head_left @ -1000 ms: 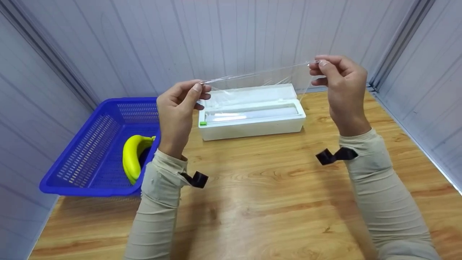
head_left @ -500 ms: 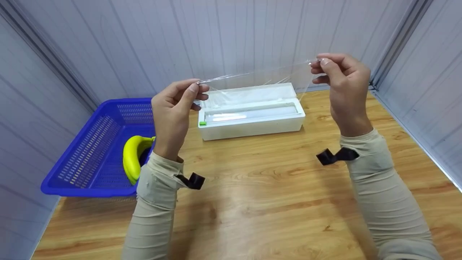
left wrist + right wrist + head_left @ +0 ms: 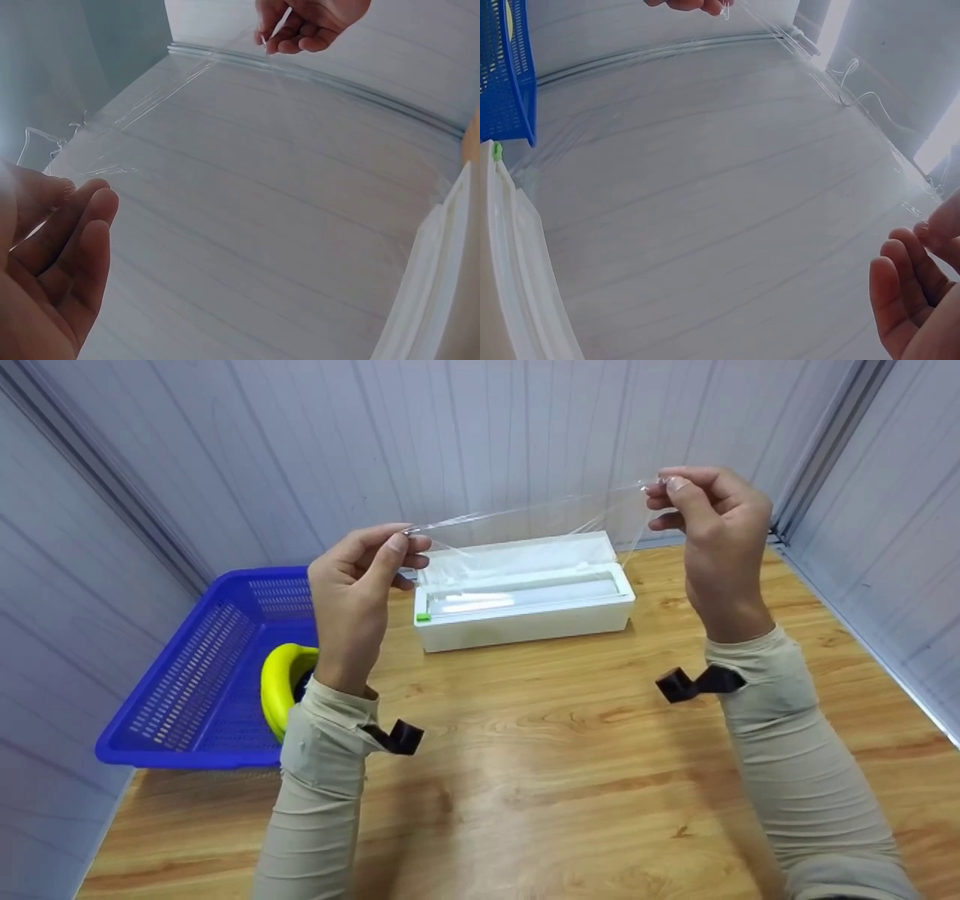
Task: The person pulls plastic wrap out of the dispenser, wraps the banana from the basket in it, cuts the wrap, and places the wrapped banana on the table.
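Between my two hands stretches a clear sheet of plastic wrap (image 3: 525, 514), its upper edge taut and slanting up to the right. My left hand (image 3: 360, 585) pinches one corner between thumb and forefinger. Higher up, my right hand (image 3: 716, 532) pinches the other corner the same way. The sheet runs down to a white wrap dispenser box (image 3: 525, 622) on the table, its lid raised at the back. A green slide cutter (image 3: 423, 617) sits at the box's left end. In the left wrist view, creases in the wrap (image 3: 161, 97) catch the light.
A blue plastic basket (image 3: 161, 675) stands on the left, partly behind my left arm. Inside it lie yellow bananas (image 3: 277, 686) and a dark item mostly hidden by my wrist. The wooden table (image 3: 540, 780) meets pale panelled walls (image 3: 525, 427) at the back and sides.
My left hand has shifted a little left and my right hand slightly up and right, drawing the wrap's edge wider. The dispenser box has stayed in place.
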{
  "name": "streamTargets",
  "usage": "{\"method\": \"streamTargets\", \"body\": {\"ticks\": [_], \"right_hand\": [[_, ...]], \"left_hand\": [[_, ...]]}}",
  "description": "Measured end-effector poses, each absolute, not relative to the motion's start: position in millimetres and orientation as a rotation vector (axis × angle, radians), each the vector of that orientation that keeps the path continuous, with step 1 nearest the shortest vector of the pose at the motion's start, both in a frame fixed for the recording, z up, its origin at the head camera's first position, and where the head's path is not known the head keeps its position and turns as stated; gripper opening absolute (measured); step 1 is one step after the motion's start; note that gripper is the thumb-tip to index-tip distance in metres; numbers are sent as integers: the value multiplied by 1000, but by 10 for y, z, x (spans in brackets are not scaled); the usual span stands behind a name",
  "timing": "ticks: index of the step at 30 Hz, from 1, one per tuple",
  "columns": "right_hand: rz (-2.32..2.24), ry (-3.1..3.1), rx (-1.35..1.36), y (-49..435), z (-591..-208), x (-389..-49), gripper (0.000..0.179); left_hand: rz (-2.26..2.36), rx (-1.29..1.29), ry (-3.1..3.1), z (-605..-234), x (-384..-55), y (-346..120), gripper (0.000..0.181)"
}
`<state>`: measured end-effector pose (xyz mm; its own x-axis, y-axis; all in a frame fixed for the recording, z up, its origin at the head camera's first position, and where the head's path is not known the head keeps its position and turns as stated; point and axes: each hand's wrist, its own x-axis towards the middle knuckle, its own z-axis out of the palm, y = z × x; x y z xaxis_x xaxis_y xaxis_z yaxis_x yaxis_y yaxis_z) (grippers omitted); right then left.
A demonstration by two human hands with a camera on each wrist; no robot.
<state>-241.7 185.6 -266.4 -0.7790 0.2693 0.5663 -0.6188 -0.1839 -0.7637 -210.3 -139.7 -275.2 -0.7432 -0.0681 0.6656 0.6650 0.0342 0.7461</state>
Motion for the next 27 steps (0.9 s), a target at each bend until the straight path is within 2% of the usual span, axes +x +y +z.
{"method": "streamTargets", "body": {"ticks": [27], "right_hand": [[2048, -1436, 450, 1872, -2476, -2380, 12]], "left_hand": [[-1824, -688, -1703, -2564, -2021, -1368, 13]]}}
